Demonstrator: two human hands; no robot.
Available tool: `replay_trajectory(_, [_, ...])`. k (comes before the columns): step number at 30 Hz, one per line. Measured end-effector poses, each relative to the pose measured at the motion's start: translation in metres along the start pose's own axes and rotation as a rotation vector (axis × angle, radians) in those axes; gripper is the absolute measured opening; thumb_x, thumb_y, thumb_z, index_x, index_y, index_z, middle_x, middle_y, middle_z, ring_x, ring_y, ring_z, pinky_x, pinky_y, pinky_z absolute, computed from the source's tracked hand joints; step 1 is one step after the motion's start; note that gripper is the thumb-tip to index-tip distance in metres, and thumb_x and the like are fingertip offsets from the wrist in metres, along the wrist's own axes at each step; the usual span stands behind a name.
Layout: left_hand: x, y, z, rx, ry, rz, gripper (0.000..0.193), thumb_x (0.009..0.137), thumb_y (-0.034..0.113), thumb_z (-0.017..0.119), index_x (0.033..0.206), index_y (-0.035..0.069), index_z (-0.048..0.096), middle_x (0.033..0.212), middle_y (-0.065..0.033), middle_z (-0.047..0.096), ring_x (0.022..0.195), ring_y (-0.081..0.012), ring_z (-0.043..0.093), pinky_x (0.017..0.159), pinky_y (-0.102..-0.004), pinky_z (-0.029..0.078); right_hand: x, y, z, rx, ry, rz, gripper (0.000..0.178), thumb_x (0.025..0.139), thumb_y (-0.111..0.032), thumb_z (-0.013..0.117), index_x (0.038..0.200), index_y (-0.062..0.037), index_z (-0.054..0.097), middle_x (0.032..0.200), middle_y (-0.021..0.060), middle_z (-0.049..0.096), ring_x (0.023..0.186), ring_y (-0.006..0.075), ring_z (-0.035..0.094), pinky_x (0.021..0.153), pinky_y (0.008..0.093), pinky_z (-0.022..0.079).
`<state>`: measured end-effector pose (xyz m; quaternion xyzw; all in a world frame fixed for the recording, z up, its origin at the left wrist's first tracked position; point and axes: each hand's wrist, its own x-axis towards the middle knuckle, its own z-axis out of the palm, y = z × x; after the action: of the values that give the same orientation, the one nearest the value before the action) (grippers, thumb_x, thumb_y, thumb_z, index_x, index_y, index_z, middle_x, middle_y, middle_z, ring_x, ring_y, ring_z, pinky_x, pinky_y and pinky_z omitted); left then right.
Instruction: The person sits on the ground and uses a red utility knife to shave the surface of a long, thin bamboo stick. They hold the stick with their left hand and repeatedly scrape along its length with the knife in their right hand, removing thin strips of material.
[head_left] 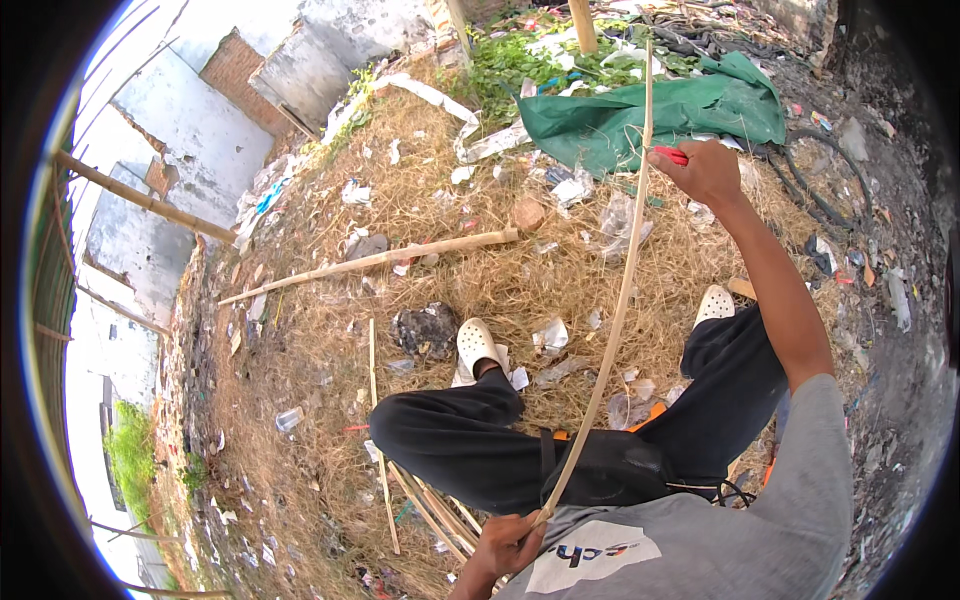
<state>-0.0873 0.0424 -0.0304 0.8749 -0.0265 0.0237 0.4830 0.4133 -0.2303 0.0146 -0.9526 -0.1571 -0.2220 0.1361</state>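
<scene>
A long, pale bamboo strip runs in a gentle bow from my waist out to the far side. My left hand is closed around its near end, close to my shirt. Far out at the upper right, my right hand grips a small red-handled tool against the strip; its working end cannot be made out. Thin, frayed fibres hang off the strip there. More split bamboo strips lie beside my left leg, partly hidden under it.
A bamboo pole and a thin stick lie on dry grass strewn with litter. Near my shoe sits a dark rock. A green sheet and black hose lie beyond my right hand. Broken walls stand far left.
</scene>
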Motion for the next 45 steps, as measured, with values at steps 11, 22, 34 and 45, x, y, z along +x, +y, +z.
replay_trajectory(11, [-0.016,-0.023,0.019,-0.233,-0.018,-0.033,0.025,0.085,0.002,0.064,0.109,-0.004,0.071,0.060,-0.0143,0.063,0.049,-0.0182,0.062,0.048,-0.0296,0.046,0.001,0.129,0.024,0.240,-0.045,0.627,0.089,0.076,-0.089,0.042,0.054,-0.0042,0.055,0.057,0.0141,0.057,0.063,0.0298,0.063,0.064,0.0433,0.047])
replay_trajectory(22, [0.096,-0.010,0.048,-0.686,-0.152,-0.228,0.028,0.103,0.021,0.052,0.097,-0.004,0.065,0.051,0.0032,0.047,0.043,-0.0031,0.043,0.041,-0.0215,0.032,-0.060,-0.031,-0.033,1.552,-0.411,0.159,0.059,0.101,-0.058,0.041,0.090,-0.0027,0.062,0.050,-0.0063,0.034,0.041,0.0050,0.029,0.041,0.0232,0.024])
replay_trajectory(34, [0.155,0.021,0.060,-0.668,-0.148,-0.282,0.034,0.106,0.031,0.042,0.085,0.006,0.051,0.062,0.0034,0.045,0.052,-0.0035,0.039,0.047,-0.0213,0.032,-0.052,-0.061,-0.012,1.298,-0.312,0.467,0.032,0.096,-0.034,0.065,0.084,-0.0041,0.060,0.055,-0.0084,0.037,0.045,0.0037,0.032,0.043,0.0254,0.026])
replay_trajectory(45, [0.208,0.047,0.037,-0.552,0.110,-0.177,0.028,0.106,0.028,0.041,0.102,0.003,0.053,0.062,0.0068,0.040,0.051,-0.0006,0.034,0.046,-0.0195,0.028,-0.116,-0.095,-0.031,0.486,-0.346,-0.456,0.069,0.071,-0.075,0.066,0.055,-0.0084,0.056,0.046,0.0110,0.048,0.044,0.0325,0.053,0.044,0.0411,0.039])
